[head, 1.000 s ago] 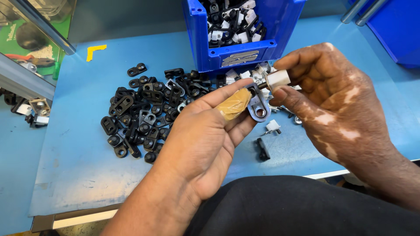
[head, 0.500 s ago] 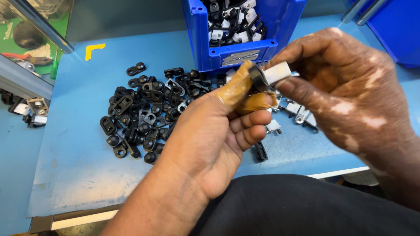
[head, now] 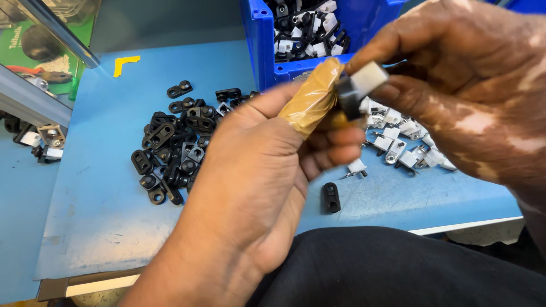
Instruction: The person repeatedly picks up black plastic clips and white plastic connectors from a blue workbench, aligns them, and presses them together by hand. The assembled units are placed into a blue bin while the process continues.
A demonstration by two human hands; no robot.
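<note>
My left hand (head: 261, 170), its fingertips wrapped in tan tape, and my right hand (head: 455, 85) meet above the table and pinch one small part (head: 355, 88) between them. The part has a black body and a white cap. The left thumb presses on the black end while the right thumb and fingers grip the white end. Below them a pile of black clips (head: 176, 145) lies on the blue table (head: 102, 193), left of my hands.
A blue bin (head: 267, 51) with several black-and-white assembled parts stands at the back. More assembled parts (head: 398, 142) lie under my right hand. A single black clip (head: 330, 197) rests near the table's front edge. A metal rail (head: 57, 28) crosses the upper left.
Both hands have risen closer to the camera with the part. The left thumb has shifted onto the black piece, pressing it against the white cap.
</note>
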